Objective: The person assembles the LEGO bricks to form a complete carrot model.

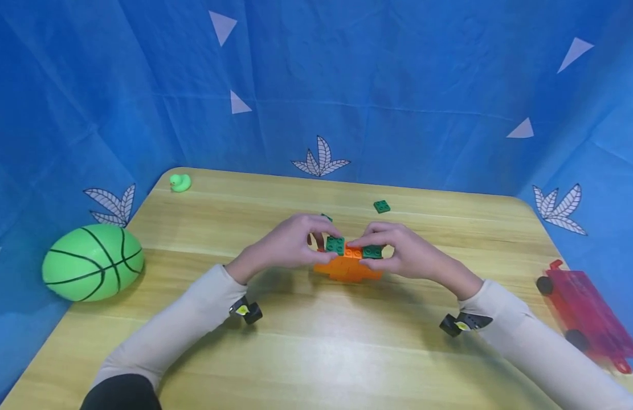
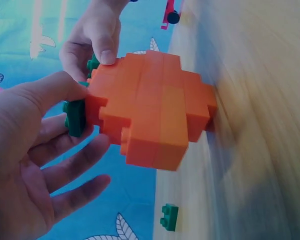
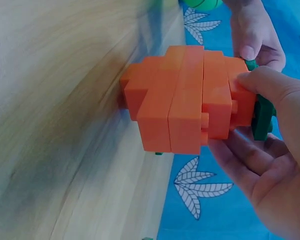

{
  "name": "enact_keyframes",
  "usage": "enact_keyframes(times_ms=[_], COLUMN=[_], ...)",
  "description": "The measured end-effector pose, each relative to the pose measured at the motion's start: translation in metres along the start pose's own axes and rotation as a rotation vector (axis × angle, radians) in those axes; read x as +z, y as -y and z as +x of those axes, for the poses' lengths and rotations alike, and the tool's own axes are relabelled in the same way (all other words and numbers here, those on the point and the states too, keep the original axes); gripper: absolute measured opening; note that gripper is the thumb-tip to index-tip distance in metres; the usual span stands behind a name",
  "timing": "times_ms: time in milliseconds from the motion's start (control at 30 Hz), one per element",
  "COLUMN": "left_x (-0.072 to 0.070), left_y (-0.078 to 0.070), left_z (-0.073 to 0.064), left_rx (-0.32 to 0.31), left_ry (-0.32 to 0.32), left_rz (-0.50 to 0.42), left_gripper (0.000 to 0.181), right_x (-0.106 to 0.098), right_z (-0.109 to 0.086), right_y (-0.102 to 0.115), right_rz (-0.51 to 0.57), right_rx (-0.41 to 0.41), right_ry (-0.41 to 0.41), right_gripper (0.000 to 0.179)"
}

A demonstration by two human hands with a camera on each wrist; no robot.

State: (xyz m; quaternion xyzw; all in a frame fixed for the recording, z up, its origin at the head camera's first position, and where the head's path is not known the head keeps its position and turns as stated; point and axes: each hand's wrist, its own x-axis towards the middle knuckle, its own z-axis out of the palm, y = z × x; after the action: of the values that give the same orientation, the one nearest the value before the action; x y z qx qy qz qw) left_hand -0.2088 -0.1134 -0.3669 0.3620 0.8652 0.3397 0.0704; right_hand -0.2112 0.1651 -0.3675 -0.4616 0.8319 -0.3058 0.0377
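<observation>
An orange build of stacked toy bricks (image 1: 349, 270) stands on the table, stepped in outline, with two green bricks on top. My left hand (image 1: 301, 245) pinches the left green brick (image 1: 335, 245) between thumb and fingers; its other fingers spread loosely in the left wrist view. On the other side, my right hand (image 1: 400, 250) grips around the right green brick (image 1: 372, 252), its thumb against the edge of the orange build (image 3: 190, 100) in the right wrist view. Whether either green brick is pressed fully down I cannot tell.
Behind the hands lie a loose green brick (image 1: 382, 206) and another green brick (image 1: 326, 217), mostly hidden by the left hand. A green ball (image 1: 93, 262) is at the left edge, a green toy duck (image 1: 180, 183) at the far left corner, a red toy cart (image 1: 590, 310) at the right edge.
</observation>
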Motion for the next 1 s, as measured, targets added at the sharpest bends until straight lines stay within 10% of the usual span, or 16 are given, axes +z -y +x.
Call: enact_keyframes(times_ms=[567, 1000], left_x=[0.008, 0.031], left_y=[0.004, 0.017], left_z=[-0.002, -0.002], left_rx=[-0.093, -0.096], left_ry=[-0.028, -0.035], left_rz=[-0.091, -0.217], left_gripper=[0.036, 0.044], right_x=[0.001, -0.042], right_z=[0.000, -0.007], right_y=[-0.001, -0.024], right_rz=[0.045, 0.043], right_rx=[0.028, 0.315], right_ry=[0.008, 0.065], right_gripper=[0.036, 0.040])
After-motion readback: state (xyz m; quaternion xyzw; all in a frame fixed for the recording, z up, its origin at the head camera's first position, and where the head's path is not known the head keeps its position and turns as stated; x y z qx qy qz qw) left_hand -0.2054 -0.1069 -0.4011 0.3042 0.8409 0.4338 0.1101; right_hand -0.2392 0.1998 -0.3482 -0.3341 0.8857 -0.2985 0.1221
